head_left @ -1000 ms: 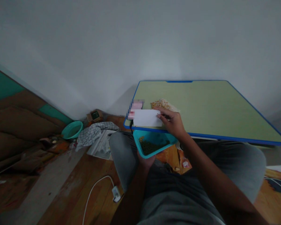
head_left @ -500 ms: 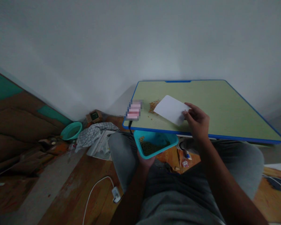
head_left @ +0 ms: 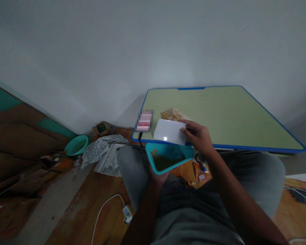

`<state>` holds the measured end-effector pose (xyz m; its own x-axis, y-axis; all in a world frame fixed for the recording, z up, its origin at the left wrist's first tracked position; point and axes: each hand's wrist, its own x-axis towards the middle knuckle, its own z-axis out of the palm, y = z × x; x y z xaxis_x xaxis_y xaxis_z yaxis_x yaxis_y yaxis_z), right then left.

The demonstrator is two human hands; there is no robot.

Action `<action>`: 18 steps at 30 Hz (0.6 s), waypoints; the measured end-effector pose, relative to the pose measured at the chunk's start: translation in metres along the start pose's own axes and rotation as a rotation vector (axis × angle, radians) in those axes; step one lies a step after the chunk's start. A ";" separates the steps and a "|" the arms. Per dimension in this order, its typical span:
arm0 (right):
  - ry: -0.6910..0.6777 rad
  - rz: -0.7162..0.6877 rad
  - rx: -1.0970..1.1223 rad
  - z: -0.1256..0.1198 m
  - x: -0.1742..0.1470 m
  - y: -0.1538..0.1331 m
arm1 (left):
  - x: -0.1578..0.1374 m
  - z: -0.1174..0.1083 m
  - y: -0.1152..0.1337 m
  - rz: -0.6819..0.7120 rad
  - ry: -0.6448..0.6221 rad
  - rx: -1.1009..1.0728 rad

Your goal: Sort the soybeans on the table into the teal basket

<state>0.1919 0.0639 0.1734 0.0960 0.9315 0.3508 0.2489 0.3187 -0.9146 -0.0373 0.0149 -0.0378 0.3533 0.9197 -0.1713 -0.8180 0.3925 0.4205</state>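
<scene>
Right hand (head_left: pixel 197 134) extended over the near edge of a pale green desk (head_left: pixel 234 115), a seated person pinched a white card (head_left: pixel 169 131) by its right end, thumb toward the body and fingers curled along the far side. The forearm slanted up from the lower right, across the right thigh, bringing the wrist above the desk's blue rim. The card spanned the front of the desk near its left front corner, its lower right corner reaching past the near edge; whether it touched the surface could not be told.

Just behind the card, toward the desk's left edge, lay a heap of yellow kernels (head_left: pixel 165 115) and pale grain (head_left: pixel 177 113). A blurred pink object (head_left: pixel 145 121) sat by that edge, a black strap (head_left: pixel 140 139) hanging over the front.

Below the near edge, the left hand (head_left: pixel 159 176) held a teal tub (head_left: pixel 171 149) from beneath, palm up, fingers mostly hidden, its forearm rising steeply between the knees. Inside the tub were dark green beans (head_left: pixel 165 163), with more yellow kernels gathered at its left end.
</scene>
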 end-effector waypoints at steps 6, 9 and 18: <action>0.063 0.002 -0.082 -0.026 0.004 0.007 | -0.003 0.005 -0.003 0.020 0.033 -0.008; 0.111 0.006 -0.125 -0.037 0.008 0.010 | -0.003 0.008 -0.004 0.021 0.036 -0.002; 0.205 0.036 -0.175 -0.053 0.017 0.016 | -0.003 0.009 -0.004 0.018 0.045 0.008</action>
<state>0.2489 0.0754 0.1755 0.2967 0.8810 0.3684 0.4032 0.2342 -0.8847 -0.0309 0.0107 -0.0311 0.3178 0.9260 -0.2037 -0.8203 0.3762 0.4309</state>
